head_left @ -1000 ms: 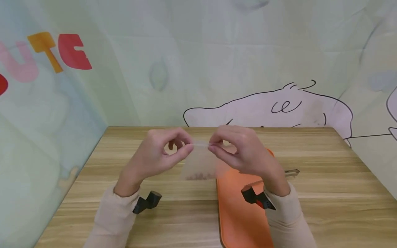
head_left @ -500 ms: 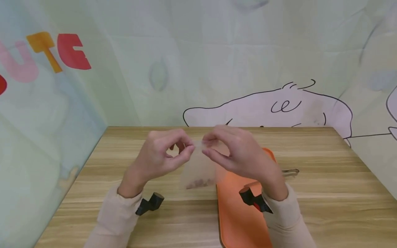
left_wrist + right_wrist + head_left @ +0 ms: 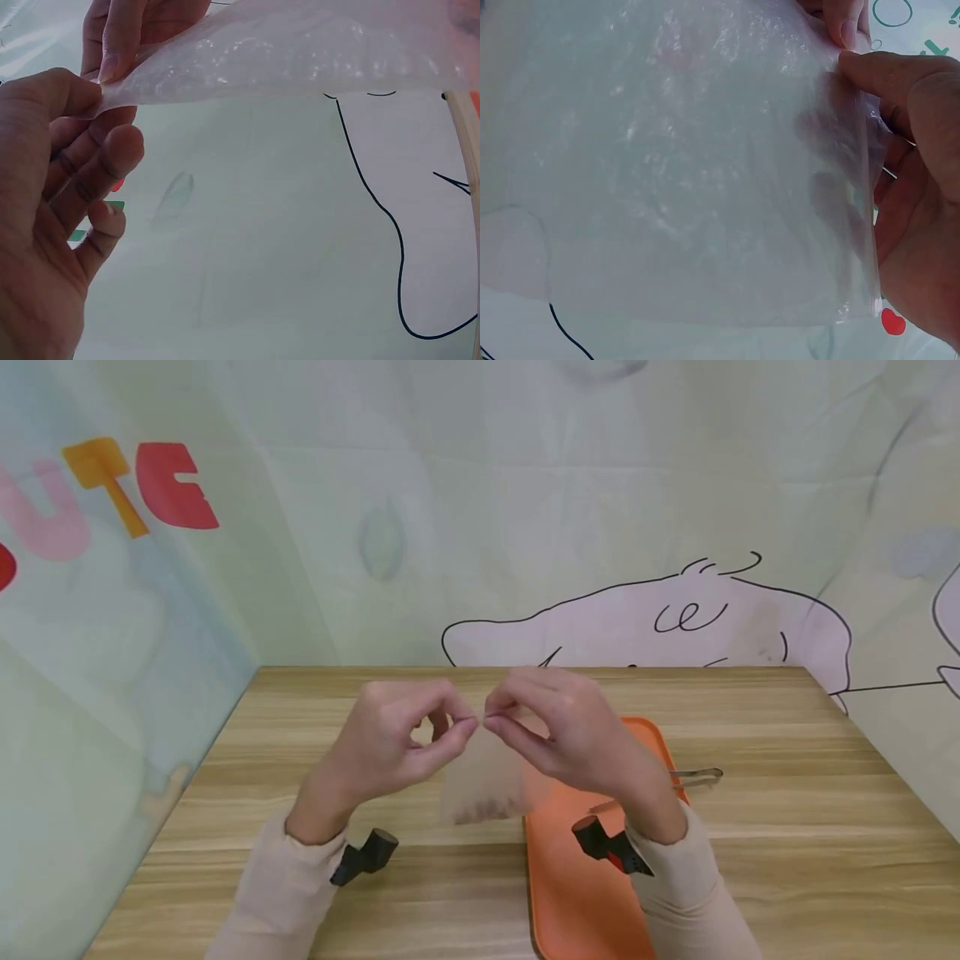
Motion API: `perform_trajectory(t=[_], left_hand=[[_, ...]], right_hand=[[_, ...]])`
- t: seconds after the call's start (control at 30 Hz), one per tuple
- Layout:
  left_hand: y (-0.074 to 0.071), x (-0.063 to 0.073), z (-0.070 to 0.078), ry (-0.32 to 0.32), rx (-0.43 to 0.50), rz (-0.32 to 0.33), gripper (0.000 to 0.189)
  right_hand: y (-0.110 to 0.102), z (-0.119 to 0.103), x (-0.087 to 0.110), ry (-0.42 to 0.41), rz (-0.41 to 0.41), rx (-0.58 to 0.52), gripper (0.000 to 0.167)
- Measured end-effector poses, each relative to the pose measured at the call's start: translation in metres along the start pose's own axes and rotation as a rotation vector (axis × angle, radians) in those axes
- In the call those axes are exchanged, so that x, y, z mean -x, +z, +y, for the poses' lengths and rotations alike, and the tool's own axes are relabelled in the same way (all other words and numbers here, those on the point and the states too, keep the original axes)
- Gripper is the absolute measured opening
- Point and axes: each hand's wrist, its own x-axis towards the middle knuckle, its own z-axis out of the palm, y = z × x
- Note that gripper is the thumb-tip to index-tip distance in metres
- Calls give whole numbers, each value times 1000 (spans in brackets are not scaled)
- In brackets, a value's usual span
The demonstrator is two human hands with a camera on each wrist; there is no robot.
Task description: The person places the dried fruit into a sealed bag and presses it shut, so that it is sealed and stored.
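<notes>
A clear plastic bag (image 3: 480,772) hangs upright between my hands, with small dark pieces (image 3: 491,810) gathered along its bottom. My left hand (image 3: 405,735) pinches the top edge between thumb and forefinger. Close beside it, my right hand (image 3: 566,727) pinches the same edge, the fingertips of both hands nearly meeting. In the left wrist view the crinkled film (image 3: 300,56) stretches away from the pinch, and the left hand's other fingers are loosely bent. The right wrist view has the bag (image 3: 667,187) spread broad and see-through, with right-hand fingers showing behind it.
An orange tray (image 3: 577,877) lies on the wooden table (image 3: 420,893), under the right forearm. Metal tongs (image 3: 697,774) lie across its right rim, partly hidden by the right wrist. A printed cloth backdrop (image 3: 480,510) stands behind the table.
My right hand has slid left along the bag's top edge toward the left hand. Its thumb and finger parted half a second ago and now pinch again. The bag's bottom hangs slightly lower.
</notes>
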Motion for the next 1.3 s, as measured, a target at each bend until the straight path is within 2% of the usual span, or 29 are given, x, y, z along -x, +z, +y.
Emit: perform_trajectory(t=[0.1,0.27,0.47,0.57,0.83,1.13,1.3], left_hand=[[0,0,0,9,-16,3,27],[0,-1,1,4,11,-26,27],[-4,-1,2,2,-12,-27,29],[-5,-1,3,-11,3,-21,27],[1,-1,3,15,-7,-35,8],[0,-2,4,10,-42,-1,7],[-2,-2,5,-23,-36,-2,6]], right_hand=[[-1,0,0,-1,1,-6,9],[-1,0,0,-23,-13,0,10],[-6,4,5,93,-71,-87,10],[-10,5,7,114,-83,-96,10],[-6,4,3,-18,-51,-80,10],[-7,8,6,86,-81,-155,11],[-8,10,6,26,-59,-133,9]])
